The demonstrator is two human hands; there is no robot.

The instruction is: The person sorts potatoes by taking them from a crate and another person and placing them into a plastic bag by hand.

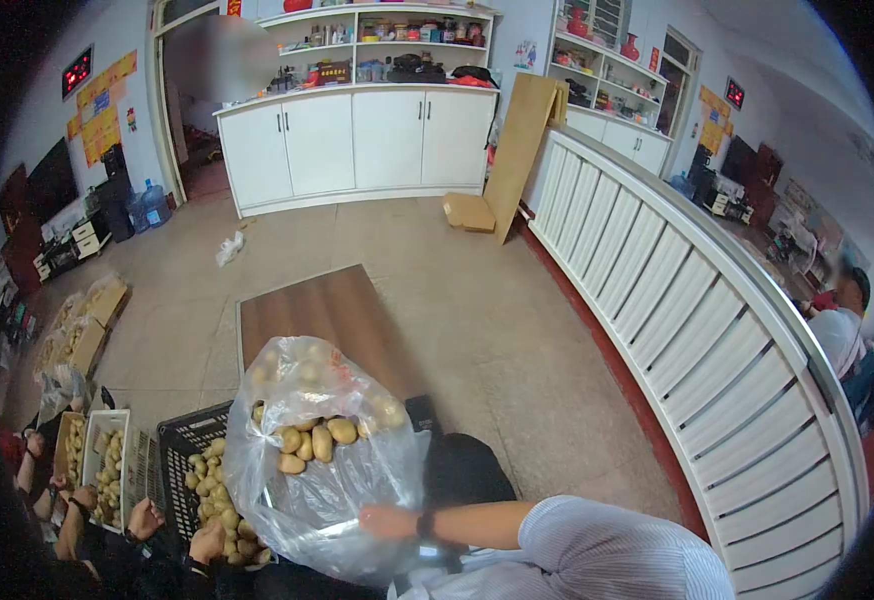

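A large clear plastic bag (332, 510) lies in front of me, bulging, with several potatoes (323, 445) in its far part. My right hand (387, 522), below a dark wristband and a striped sleeve, is at the near side of the bag. It is smeared by motion and its fingers do not show clearly, so I cannot make out its grip. My left hand does not show. Left of the bag stands a black crate (179, 436) of potatoes, partly covered by it. A co-worker's dark-sleeved hands (145, 520) are close to this crate.
A white crate (107, 415) and a cardboard box (65, 440) with potatoes stand farther left, near other people's hands. A brown board (322, 305) lies beyond the bag. White railing (657, 270) runs along the right. White cabinets (387, 140) and a leaning panel (519, 150) stand behind.
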